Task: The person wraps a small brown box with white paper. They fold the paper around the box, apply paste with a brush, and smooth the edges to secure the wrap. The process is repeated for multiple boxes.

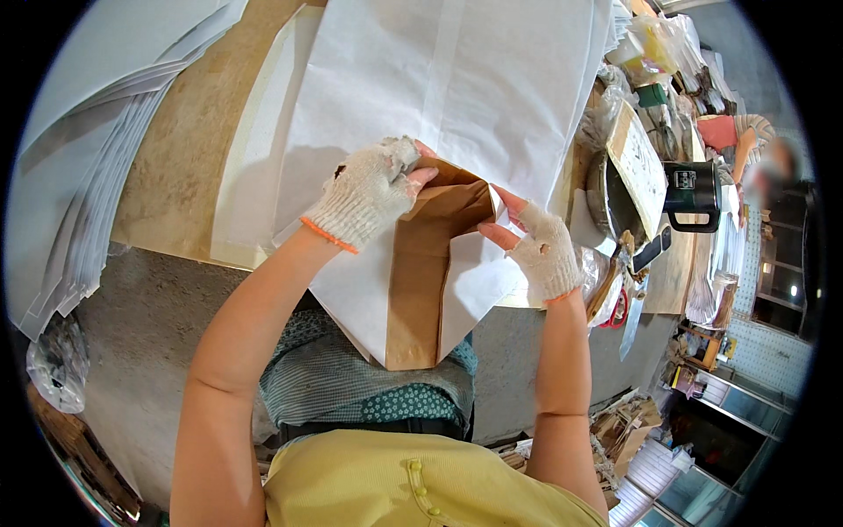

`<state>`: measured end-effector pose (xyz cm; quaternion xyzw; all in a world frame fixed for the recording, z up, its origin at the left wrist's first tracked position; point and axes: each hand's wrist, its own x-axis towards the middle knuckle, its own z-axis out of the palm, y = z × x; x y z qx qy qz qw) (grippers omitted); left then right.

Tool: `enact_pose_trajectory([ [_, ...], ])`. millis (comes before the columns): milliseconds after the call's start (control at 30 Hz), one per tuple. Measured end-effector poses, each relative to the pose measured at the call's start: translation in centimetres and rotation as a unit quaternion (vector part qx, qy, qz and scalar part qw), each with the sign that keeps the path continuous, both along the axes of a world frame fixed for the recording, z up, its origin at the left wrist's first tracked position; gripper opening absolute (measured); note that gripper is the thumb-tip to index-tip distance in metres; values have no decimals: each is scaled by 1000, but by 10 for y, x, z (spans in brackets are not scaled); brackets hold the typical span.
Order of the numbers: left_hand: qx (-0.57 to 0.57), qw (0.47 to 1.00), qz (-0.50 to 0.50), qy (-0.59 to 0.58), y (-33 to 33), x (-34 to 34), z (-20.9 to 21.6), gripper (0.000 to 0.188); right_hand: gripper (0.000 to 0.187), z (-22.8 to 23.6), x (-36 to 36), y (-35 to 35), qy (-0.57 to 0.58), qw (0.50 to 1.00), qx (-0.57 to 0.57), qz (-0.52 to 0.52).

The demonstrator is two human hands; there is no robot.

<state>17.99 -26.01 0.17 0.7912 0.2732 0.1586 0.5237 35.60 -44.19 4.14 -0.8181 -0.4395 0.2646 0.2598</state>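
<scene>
A large white paper bag lies at the table's edge, its near end folded open so that the brown inner paper shows. That end hangs over the edge above my lap. My left hand, in a worn white knit glove with bare fingertips, pinches the upper left edge of the opening. On the other side my right hand, gloved the same way, grips the upper right corner between thumb and fingers. Between the two hands the brown paper forms a creased pocket.
Stacked white paper sheets are at the left. To the right stand a round pan, a black mug, red-handled scissors and a knife whose blade projects past the edge. Another person is at the far right.
</scene>
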Motion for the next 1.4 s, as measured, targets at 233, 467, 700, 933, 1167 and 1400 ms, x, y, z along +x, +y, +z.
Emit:
enact_pose_trajectory([
  [233,-97,993,-48,-36,1,-2,-7,20,49,32,23,14,116,987,-112,23],
  [467,-62,991,-108,-57,-1,-7,5,52,34,22,29,15,104,994,-5,31],
  [700,15,984,-145,-101,-2,-6,14,58,21,15,-9,17,-52,984,170,-8],
  [933,28,990,-136,23,2,15,24,20,24,25,-18,22,-221,955,143,140],
  [1167,40,977,-141,152,3,36,31,34,26,-12,-27,3,-370,894,185,171],
  [1400,74,982,-14,171,-5,51,4,42,25,-4,-29,-4,-302,867,246,310],
])
